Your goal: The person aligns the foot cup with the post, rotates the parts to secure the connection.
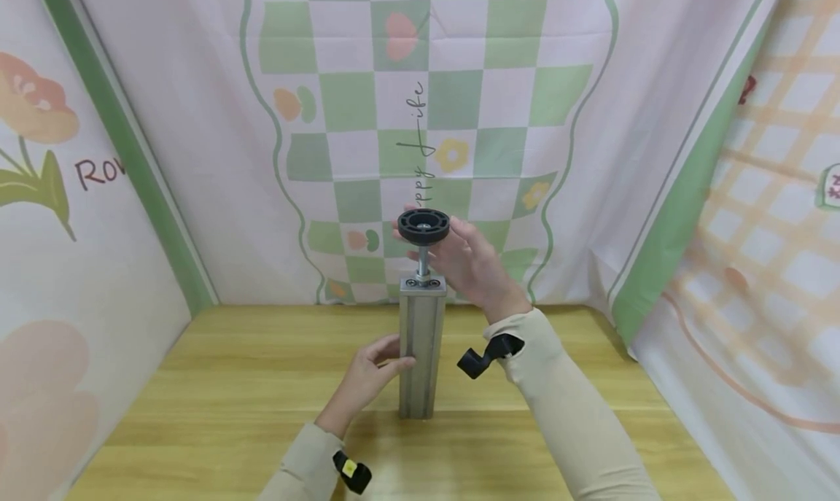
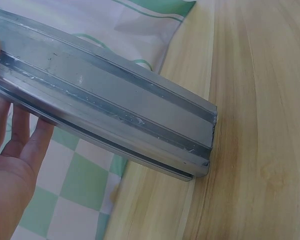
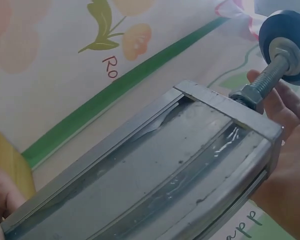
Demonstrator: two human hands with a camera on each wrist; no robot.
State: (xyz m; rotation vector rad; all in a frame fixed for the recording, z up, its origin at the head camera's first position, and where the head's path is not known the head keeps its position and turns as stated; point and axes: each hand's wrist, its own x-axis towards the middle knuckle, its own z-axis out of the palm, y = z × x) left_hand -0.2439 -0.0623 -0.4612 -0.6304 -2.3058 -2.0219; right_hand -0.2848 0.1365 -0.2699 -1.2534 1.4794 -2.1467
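Observation:
A silver aluminium profile is held upright, its lower end close over the wooden table. My left hand grips its side, thumb on the near face and fingers behind, as the left wrist view also shows. Out of the plate on its top end rises a threaded bolt with a nut, carrying a round black levelling foot. My right hand is behind the foot and bolt, fingers loosely spread, with the thumb right at the foot's right edge. The foot partly hides those fingers.
The wooden table reaches back to a hanging cloth with green checks. Printed cloths also hang on the left and right sides. Black straps with small mounts sit on both wrists, over beige sleeves.

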